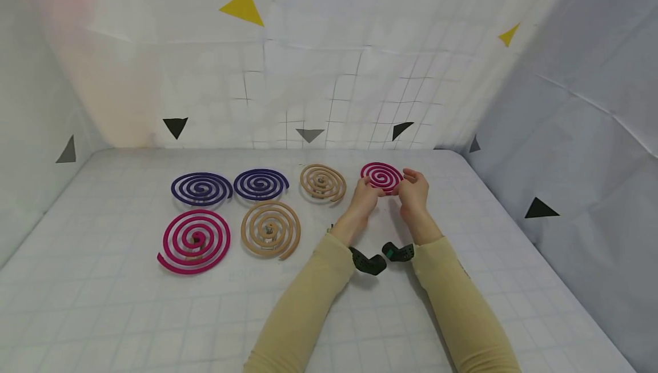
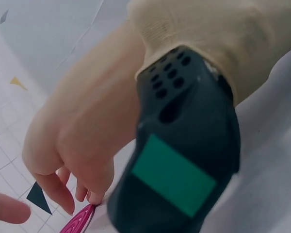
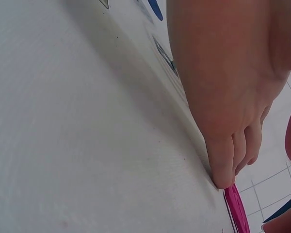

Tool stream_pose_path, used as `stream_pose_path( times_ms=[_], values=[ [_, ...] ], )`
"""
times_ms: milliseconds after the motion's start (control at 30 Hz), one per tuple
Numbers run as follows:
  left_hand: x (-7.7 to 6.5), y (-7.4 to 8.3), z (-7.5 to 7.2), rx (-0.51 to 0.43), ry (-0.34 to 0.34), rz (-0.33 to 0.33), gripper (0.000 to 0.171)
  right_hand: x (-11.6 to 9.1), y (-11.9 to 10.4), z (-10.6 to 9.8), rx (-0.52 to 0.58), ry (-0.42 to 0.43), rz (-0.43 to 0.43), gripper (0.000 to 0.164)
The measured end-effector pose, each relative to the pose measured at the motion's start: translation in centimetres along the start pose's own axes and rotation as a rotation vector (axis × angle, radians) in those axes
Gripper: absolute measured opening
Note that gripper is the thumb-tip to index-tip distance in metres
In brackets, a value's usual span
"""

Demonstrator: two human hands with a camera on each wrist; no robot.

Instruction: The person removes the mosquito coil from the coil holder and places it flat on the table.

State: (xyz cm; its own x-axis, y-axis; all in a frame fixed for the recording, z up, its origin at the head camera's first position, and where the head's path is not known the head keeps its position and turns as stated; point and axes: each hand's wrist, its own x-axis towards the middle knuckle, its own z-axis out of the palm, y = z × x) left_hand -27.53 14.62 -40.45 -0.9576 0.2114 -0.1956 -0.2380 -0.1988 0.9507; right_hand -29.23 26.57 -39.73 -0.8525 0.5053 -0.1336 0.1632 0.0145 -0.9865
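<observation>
A magenta spiral coil (image 1: pixel 381 175) lies at the back right of the table, between the two hands. My left hand (image 1: pixel 364 199) pinches its near left edge; in the right wrist view the left fingertips (image 3: pixel 222 180) meet the coil (image 3: pixel 236 208), seen almost edge-on. On the near right edge, my right hand (image 1: pixel 414 195) pinches it with thumb and fingers, its index finger held apart. The left wrist view shows the right hand (image 2: pixel 85 121) over the coil's edge (image 2: pixel 80 218). Parts of the coil's rim are hidden by the fingers.
Left of the hands, two dark blue coils (image 1: pixel 202 189), two tan coils (image 1: pixel 271 229) and another magenta coil (image 1: pixel 197 241) sit spread out. Small metal stands (image 1: pixel 269 231) show beneath some. White walls (image 1: pixel 319 64) close in the table's back and sides.
</observation>
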Motion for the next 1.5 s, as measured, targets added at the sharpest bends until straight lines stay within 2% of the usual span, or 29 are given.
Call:
stream_pose_path(
  times_ms=[167, 300, 600, 800, 933, 1133, 1367, 1500],
  values=[
    [-0.1, 0.0, 0.3, 0.002, 0.050, 0.006, 0.072, 0.0, 0.1, -0.1, -0.010, 0.006, 0.004, 0.072],
    [0.1, -0.1, 0.3, -0.028, 0.062, 0.000, 0.076, -0.1, 0.0, -0.1, -0.016, 0.004, 0.013, 0.072],
    [1.0, 0.0, -0.1, -0.041, 0.039, -0.036, 0.076, -0.4, -0.4, 0.0, -0.027, 0.009, 0.018, 0.070],
    [1.3, 0.1, 0.0, -0.043, 0.044, -0.008, 0.077, -0.3, -0.6, 0.0, 0.019, -0.001, 0.004, 0.072],
    [1.4, 0.1, -0.1, -0.035, 0.055, 0.013, 0.078, 0.0, -0.3, 0.0, 0.044, -0.013, 0.003, 0.072],
    [1.6, 0.1, -0.4, -0.024, 0.044, -0.003, 0.078, 0.4, 0.2, -0.1, 0.051, -0.033, 0.025, 0.074],
    [2.3, 0.6, -0.4, 0.028, 0.068, 0.022, 0.077, 1.3, -0.1, 0.1, 0.098, -0.090, -0.006, 0.074],
    [2.5, 0.9, -0.1, 0.051, 0.071, 0.013, 0.077, 1.9, -0.2, 0.3, 0.122, -0.088, -0.018, 0.073]
  ],
)
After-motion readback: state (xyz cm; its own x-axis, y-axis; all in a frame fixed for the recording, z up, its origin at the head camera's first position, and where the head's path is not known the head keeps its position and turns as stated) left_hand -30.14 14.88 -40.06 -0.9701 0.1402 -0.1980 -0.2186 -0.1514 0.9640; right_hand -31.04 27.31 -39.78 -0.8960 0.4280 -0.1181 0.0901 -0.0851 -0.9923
